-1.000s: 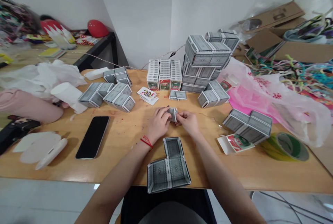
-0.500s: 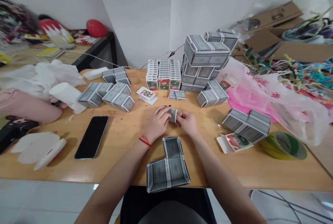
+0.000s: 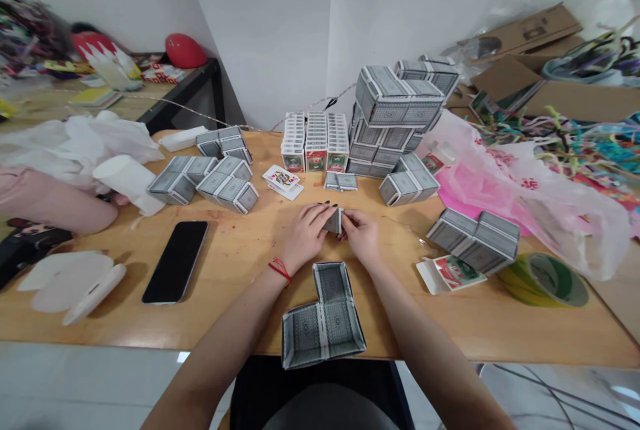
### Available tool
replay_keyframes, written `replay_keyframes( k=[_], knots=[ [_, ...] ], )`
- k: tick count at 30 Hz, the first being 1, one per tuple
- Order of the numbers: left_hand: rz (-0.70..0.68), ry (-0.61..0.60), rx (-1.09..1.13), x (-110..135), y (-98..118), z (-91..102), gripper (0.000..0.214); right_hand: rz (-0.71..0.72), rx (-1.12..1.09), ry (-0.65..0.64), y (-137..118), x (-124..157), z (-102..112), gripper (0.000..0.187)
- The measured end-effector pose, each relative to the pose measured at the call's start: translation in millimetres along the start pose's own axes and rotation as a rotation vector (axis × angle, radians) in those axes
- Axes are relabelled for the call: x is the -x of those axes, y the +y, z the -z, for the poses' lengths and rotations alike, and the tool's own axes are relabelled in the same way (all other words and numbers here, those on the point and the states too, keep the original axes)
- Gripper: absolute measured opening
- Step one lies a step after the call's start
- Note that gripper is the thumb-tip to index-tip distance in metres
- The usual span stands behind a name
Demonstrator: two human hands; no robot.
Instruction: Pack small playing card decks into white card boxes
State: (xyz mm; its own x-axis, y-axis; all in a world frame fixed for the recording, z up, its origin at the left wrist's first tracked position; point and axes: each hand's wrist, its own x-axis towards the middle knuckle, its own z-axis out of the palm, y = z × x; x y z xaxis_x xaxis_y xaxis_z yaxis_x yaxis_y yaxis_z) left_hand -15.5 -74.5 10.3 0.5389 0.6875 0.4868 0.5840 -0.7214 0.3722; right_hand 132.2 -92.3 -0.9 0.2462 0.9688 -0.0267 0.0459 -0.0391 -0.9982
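Note:
Between my two hands, at the middle of the table, is a grey-backed playing card (image 3: 333,221) with a bent edge. My left hand (image 3: 306,233) rests over its left side, fingers closed on it. At its right edge the fingers of my right hand (image 3: 361,235) pinch it. Whether it is one card or a few together cannot be made out. Nearer me, between my forearms, lies an open L-shaped tray of folded cards (image 3: 343,320). Beyond my hands lie a few grey-backed cards (image 3: 341,181) and some face-up cards (image 3: 283,180).
Card boxes (image 3: 315,143) stand in rows at the back, beside a tall stack of card blocks (image 3: 395,97). More card blocks (image 3: 227,183) sit left. A phone (image 3: 176,262) lies left; an opened card box (image 3: 453,273) and tape roll (image 3: 547,280) are right.
The card between my hands has turned slightly, and its right edge now shows as a pale bent strip under my right fingers. Both hands stay in nearly the same place.

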Motion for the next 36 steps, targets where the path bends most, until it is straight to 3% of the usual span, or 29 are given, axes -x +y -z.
replay_keyframes(
  k=[6, 17, 22, 25, 28, 32, 36],
  knots=[
    [0.017, 0.009, 0.033, 2, -1, -1.0, 0.049, 0.065, 0.089, -0.029, 0, 3, 2, 0.027],
    [0.114, 0.099, 0.012, 5, -2, -4.0, 0.050, 0.061, 0.027, -0.264, -4, 9, -4, 0.039],
    [0.152, 0.099, 0.037, 4, 0, -4.1, 0.051, 0.064, 0.145, -0.242, 1, 7, -4, 0.029],
    [0.215, 0.081, 0.163, 3, -1, -6.0, 0.051, 0.035, 0.075, -0.226, 0, 5, -2, 0.025],
    [0.366, 0.091, 0.446, 2, -4, -11.2, 0.048, -0.031, -0.036, -0.224, -4, 3, 1, 0.026],
    [0.578, 0.137, 0.804, 0, -10, -17.5, 0.031, -0.087, -0.128, -0.314, -10, 3, 1, 0.028],
    [0.705, 0.165, 0.941, -3, -8, -15.9, 0.027, -0.098, -0.128, -0.407, -10, 7, -5, 0.029]
  ],
)
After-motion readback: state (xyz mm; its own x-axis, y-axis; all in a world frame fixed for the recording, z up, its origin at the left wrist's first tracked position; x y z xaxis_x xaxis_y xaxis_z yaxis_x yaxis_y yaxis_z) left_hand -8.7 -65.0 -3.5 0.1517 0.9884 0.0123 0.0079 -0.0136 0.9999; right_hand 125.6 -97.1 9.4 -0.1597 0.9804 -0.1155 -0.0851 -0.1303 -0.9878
